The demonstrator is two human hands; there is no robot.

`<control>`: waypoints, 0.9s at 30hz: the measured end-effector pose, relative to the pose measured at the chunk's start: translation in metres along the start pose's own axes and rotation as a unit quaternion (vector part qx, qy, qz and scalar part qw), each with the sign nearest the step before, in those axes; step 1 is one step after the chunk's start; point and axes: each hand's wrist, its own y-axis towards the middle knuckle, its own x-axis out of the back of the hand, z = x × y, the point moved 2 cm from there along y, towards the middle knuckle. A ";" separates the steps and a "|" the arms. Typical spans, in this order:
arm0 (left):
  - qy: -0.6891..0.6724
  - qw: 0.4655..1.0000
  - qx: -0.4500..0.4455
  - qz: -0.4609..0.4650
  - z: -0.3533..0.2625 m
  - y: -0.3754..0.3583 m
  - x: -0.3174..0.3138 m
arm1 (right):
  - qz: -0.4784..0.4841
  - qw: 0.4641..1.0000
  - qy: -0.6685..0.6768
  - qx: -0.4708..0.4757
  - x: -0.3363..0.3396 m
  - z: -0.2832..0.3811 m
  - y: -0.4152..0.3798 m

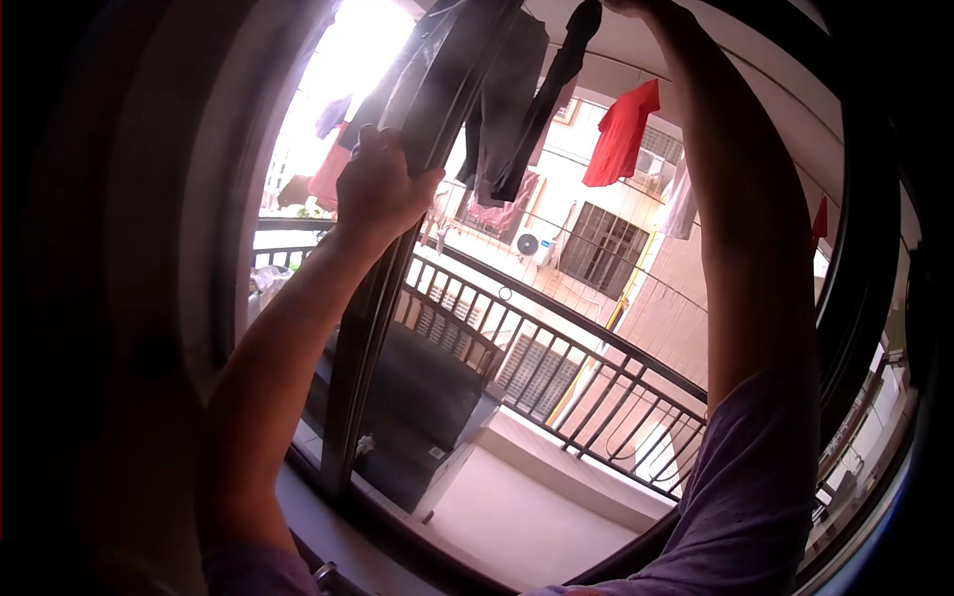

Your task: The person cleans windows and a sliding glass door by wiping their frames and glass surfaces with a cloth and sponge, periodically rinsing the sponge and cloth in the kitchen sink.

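Note:
My left hand (383,189) is wrapped round the upright dark frame (402,258) of a sliding window, with the thumb on its near side. My right arm is raised high on the right. Only a sliver of my right hand (628,6) shows at the top edge, its fingers mostly out of the picture. Close beside it is the upper end of a black narrow garment (552,99). Dark trousers (502,109) hang just left of that garment, partly behind the window frame.
Outside hang a red shirt (623,134) and other laundry. A black balcony railing (566,343) runs across, with a wall, a barred window (603,248) and an air conditioner unit (534,245) beyond. A large dark box-like object (422,397) stands behind the glass, below my left hand.

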 end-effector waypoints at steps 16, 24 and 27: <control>0.041 0.998 -0.016 -0.051 0.001 0.006 -0.002 | -0.077 0.967 0.007 0.241 -0.024 0.054 -0.094; 0.072 0.997 -0.010 -0.005 -0.002 0.007 0.001 | 0.023 0.992 0.123 -0.024 0.039 -0.030 -0.038; 0.046 0.998 -0.015 -0.040 0.001 0.005 -0.005 | -0.079 0.938 0.175 0.289 -0.006 0.038 -0.119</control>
